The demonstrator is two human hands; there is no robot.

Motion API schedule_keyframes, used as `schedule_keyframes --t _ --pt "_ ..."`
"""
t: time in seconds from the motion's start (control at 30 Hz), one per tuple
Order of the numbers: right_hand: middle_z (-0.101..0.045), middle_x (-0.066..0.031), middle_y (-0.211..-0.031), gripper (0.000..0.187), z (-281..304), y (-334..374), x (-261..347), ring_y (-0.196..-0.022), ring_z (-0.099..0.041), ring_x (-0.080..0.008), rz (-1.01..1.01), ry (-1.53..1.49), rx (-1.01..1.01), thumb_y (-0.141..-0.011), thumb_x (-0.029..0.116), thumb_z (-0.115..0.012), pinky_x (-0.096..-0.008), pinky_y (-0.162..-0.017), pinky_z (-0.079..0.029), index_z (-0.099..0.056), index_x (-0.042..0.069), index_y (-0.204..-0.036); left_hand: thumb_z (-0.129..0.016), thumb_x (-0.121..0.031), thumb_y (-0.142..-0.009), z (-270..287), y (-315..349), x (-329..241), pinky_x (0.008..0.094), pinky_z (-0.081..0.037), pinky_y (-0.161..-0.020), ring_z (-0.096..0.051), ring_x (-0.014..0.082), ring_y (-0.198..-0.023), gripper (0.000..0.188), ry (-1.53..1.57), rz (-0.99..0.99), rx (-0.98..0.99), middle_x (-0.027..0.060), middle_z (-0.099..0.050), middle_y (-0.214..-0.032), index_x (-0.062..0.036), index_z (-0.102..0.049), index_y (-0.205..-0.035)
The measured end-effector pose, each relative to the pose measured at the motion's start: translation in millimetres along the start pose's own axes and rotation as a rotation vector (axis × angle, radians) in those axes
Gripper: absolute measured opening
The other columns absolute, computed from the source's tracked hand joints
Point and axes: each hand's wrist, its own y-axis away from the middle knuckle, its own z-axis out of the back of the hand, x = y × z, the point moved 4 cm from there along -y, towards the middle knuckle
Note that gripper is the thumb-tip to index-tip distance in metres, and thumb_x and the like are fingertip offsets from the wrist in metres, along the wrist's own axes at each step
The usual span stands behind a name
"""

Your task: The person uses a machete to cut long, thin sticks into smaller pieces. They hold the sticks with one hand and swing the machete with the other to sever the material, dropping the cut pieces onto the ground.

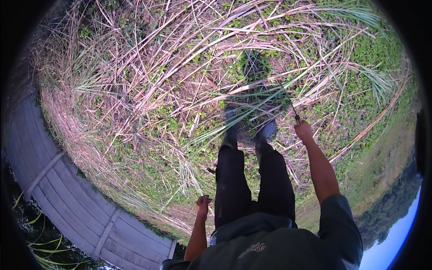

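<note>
In the head view, two bare hands show. The right hand [303, 129], right of the legs, is wrapped around the dark handle of one thin tool [293, 109], which points far and slightly left, its far end lost among the stalks. The left hand [204, 205] is beside the left thigh with fingers curled in; it is too small and shaded to tell whether they grip anything. Dry stalks [180, 63], too many to count, lie crisscross on the far ground, some crossing just beyond two grey boots [231, 128]. Two tufts of long green leaves [379, 82] lie far right. Two dark trouser legs [232, 180] and one dark shirt [279, 247] fill the near middle. One grey wall [78, 186] with three upright ribs curves along the left.
</note>
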Motion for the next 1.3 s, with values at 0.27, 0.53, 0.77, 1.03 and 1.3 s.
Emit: schedule_keyframes --t 0.27,0.53,0.77,1.03,1.3 --pt "-0.066 -0.0295 -0.094 0.041 -14 44 -23 -0.092 -0.064 -0.0469 0.034 0.064 0.036 -0.079 0.03 -0.061 -0.0526 -0.081 -0.05 -0.06 -0.006 -0.099 -0.057 -0.035 -0.094 2 9 -15 0.0315 -0.05 -0.076 -0.066 0.0183 -0.086 0.037 -0.031 -0.068 -0.007 0.01 -0.07 -0.092 -0.0033 -0.061 -0.112" --pt "-0.065 -0.0286 -0.09 0.034 10 97 -20 -0.085 -0.063 -0.048 -0.031 -0.057 -0.025 -0.083 0.034 -0.061 -0.0549 -0.075 -0.049 -0.057 0.003 -0.099 -0.057 -0.028 -0.096 -39 3 -5 0.0286 -0.049 -0.067 -0.065 0.0157 -0.079 0.032 0.091 -0.06 0.076 0.0089 -0.069 -0.089 -0.001 -0.06 -0.112" --pt "-0.066 -0.0295 -0.089 0.036 37 92 24 -0.083 -0.064 -0.0467 -0.011 -0.065 -0.05 -0.083 0.031 -0.061 -0.0539 -0.076 -0.051 -0.057 -0.001 -0.099 -0.054 -0.029 -0.097 -19 -5 19 0.0288 -0.049 -0.066 -0.066 0.0161 -0.078 0.031 0.101 -0.004 0.056 0.008 -0.07 -0.087 -0.0025 -0.06 -0.112" --pt "-0.065 -0.0306 -0.097 0.042 59 47 63 -0.094 -0.063 -0.0466 -0.029 -0.025 -0.121 -0.085 0.032 -0.059 -0.0514 -0.085 -0.049 -0.059 -0.003 -0.107 -0.056 -0.032 -0.096 -17 -7 6 0.0291 -0.05 -0.068 -0.066 0.0151 -0.08 0.033 0.094 0.011 0.014 0.0086 -0.07 -0.089 -0.0034 -0.059 -0.112" --pt "-0.066 -0.0288 -0.092 0.048 120 -92 153 -0.089 -0.065 -0.0414 0.197 -0.052 -0.237 -0.087 0.039 -0.061 -0.0474 -0.079 -0.049 -0.06 -0.005 -0.104 -0.056 -0.029 -0.096 -13 -13 1 0.0295 -0.051 -0.068 -0.066 0.016 -0.078 0.03 0.067 -0.037 0.045 0.0093 -0.07 -0.089 -0.002 -0.063 -0.106"
